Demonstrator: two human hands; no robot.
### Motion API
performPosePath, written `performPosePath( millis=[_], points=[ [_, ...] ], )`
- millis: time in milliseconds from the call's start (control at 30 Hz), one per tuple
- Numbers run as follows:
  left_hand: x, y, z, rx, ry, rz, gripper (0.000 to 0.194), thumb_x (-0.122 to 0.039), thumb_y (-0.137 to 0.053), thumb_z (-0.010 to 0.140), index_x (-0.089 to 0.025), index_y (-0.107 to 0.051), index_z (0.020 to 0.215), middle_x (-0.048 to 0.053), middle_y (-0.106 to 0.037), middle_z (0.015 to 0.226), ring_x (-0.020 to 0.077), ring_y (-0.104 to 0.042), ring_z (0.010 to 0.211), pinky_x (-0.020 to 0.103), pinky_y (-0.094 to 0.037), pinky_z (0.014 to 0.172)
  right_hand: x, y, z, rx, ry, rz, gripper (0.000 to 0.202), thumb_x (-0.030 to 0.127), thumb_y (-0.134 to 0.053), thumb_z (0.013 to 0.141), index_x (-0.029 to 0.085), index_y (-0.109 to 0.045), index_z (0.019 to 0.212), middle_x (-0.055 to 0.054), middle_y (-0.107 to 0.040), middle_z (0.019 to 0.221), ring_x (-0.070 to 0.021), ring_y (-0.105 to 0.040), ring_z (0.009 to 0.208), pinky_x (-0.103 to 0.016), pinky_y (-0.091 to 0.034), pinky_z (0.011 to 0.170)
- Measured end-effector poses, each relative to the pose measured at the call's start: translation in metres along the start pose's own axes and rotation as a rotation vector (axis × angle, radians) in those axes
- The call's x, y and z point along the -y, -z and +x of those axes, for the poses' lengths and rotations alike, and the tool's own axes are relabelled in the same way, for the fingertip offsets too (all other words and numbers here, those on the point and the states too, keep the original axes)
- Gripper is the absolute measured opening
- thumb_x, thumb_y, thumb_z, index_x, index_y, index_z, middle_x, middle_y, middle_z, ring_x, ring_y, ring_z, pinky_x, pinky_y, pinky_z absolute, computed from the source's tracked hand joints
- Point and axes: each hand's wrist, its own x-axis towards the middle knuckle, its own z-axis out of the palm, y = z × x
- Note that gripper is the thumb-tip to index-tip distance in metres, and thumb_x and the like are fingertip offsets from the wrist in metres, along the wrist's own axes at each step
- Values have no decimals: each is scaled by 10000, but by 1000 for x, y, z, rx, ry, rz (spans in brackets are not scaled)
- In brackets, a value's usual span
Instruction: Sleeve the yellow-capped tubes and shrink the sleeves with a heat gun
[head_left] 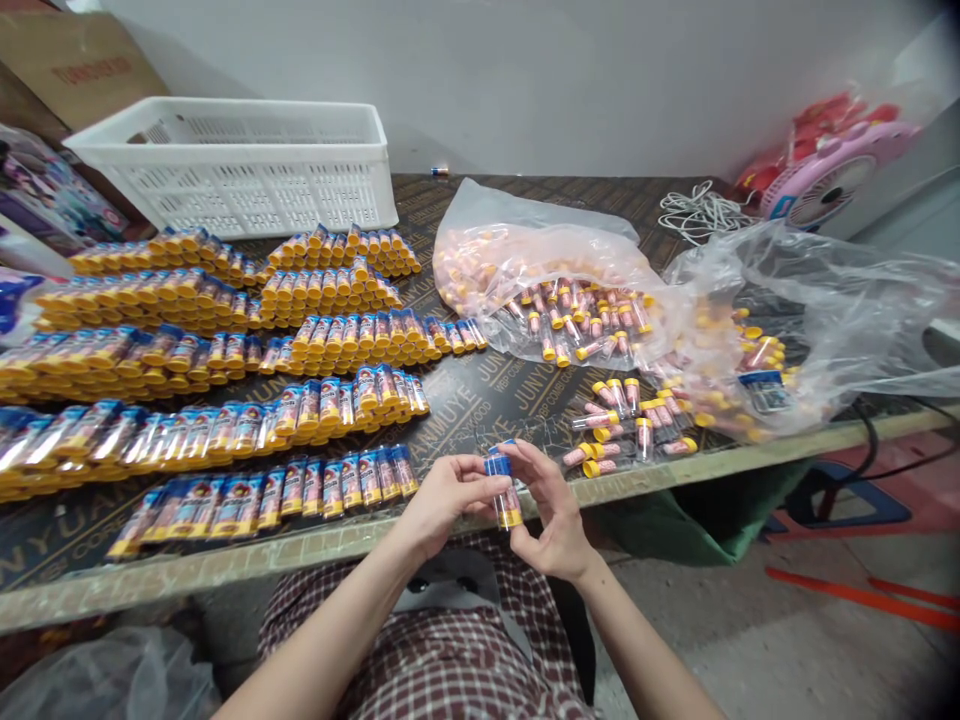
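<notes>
A small clear tube (pixel 508 508) with a yellow cap at its lower end and blue at its top is held upright at the table's front edge. My left hand (pixel 450 500) pinches it, with the thumb across its front. My right hand (pixel 553 515) curls round the other side, its fingertips at the blue top and its thumb low by the yellow cap. To the left lie stacked rows of labelled tubes (pixel 225 505), yellow ends facing me. Right of my hands, loose unlabelled tubes (pixel 643 438) with pink contents lie scattered beside an opened plastic bag (pixel 517 245) full of more.
A white plastic basket (pixel 262 170) stands at the back left near a cardboard box (pixel 82 70). A second clear bag (pixel 847 310) sprawls on the right, below a coiled white cable (pixel 701 212) and a pink fan (pixel 832 180). Green cloth (pixel 697 520) hangs under the table edge.
</notes>
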Motion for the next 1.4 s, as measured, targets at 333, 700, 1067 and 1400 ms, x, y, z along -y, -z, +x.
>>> performPosePath(
  millis=[333, 700, 1067, 1400],
  points=[
    [0, -2, -1, -17, -2, -4, 309, -310, -768, 585, -113, -632, 780, 7, -647, 645, 82, -597, 571, 186, -468, 554, 0, -2, 1, -29, 0, 32, 840, 23, -494, 593, 245, -275, 1373, -97, -437, 1330, -267, -463, 1197, -452, -402, 1003],
    [-8, 37, 9, -521, -262, 824, 362, -421, -669, 642, -176, -547, 880, -11, -622, 619, 152, -598, 591, 245, -429, 576, 5, 17, 11, 23, -73, -201, 850, 186, -602, 701, 272, -154, 1417, -81, -215, 1473, -276, -287, 1316, -478, -298, 1055],
    [-13, 49, 3, -677, -339, 1832, 287, -333, -480, 810, -197, -516, 1060, 91, -580, 964, 239, -543, 913, 302, -425, 713, -46, 110, 31, -153, -106, -1010, 344, 273, -564, 786, 233, -597, 1126, -121, -441, 1301, -312, -399, 1207, -521, -345, 960],
    [11, -7, 60, -314, -248, 1593, 233, -377, -565, 782, -178, -571, 903, 76, -584, 944, 207, -579, 880, 303, -425, 736, -72, 147, 27, -33, -183, -1306, 255, 274, -463, 860, 214, -613, 1058, -131, -475, 1306, -320, -338, 1259, -534, -296, 945]
  ],
)
